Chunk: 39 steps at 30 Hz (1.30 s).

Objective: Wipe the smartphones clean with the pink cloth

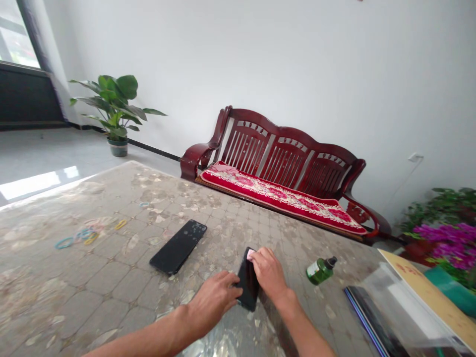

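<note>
A black phone [246, 285] lies on the patterned table [111, 277] in front of me. My left hand [213, 302] grips its left edge with curled fingers. Over the phone's top right part, my right hand [268, 272] presses a small pink cloth [250, 254] against the screen with closed fingers. A second black phone [179, 246], speckled with droplets or dust, rests flat to the left, apart from both hands.
A small green bottle [320, 270] lies on its side at the right. Clear plastic sleeves and a box [409, 302] sit at the table's right edge. Several coloured rubber bands [84, 235] lie far left. A red wooden bench [278, 178] and potted plants stand behind.
</note>
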{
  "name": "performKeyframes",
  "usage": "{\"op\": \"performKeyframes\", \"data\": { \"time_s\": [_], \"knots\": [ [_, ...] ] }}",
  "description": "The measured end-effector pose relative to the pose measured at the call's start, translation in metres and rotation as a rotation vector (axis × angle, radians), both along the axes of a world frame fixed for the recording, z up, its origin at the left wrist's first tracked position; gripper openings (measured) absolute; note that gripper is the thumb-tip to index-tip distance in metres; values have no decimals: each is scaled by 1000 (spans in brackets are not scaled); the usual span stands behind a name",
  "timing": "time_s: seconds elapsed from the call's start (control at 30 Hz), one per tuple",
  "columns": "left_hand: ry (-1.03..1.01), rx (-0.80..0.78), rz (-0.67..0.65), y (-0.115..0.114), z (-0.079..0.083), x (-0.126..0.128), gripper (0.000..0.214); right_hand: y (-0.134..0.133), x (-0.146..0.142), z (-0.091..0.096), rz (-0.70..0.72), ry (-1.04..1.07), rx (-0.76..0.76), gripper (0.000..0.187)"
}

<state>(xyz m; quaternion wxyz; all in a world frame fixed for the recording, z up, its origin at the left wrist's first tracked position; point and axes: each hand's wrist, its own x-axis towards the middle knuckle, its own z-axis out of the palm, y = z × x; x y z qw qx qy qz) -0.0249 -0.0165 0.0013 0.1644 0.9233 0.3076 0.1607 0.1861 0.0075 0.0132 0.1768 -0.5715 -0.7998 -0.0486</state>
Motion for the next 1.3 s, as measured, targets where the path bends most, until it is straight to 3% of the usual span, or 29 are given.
{"op": "performKeyframes", "data": {
  "time_s": [0.13, 0.37, 0.6, 0.83, 1.07, 1.3],
  "knots": [
    [-67, 19, -63, 2, 1, 2, 13, 13, -3, 0, -48, -25, 19, 22],
    [-60, 29, -74, 2, -2, 3, 11, -8, -6, -3, 62, 53, -17, 20],
    [-75, 6, -88, 3, 1, 1, 13, 17, -8, -1, -64, 106, 1, 19],
    [-88, -8, -89, 3, -1, 0, 13, -7, -15, -3, 3, 126, -42, 23],
    [-104, -17, -90, 5, -4, -2, 18, 12, -14, 1, -163, 73, -67, 21],
    [-103, -37, -77, 4, -5, -2, 21, -8, -12, -1, -93, 167, -90, 21]
  ]
}}
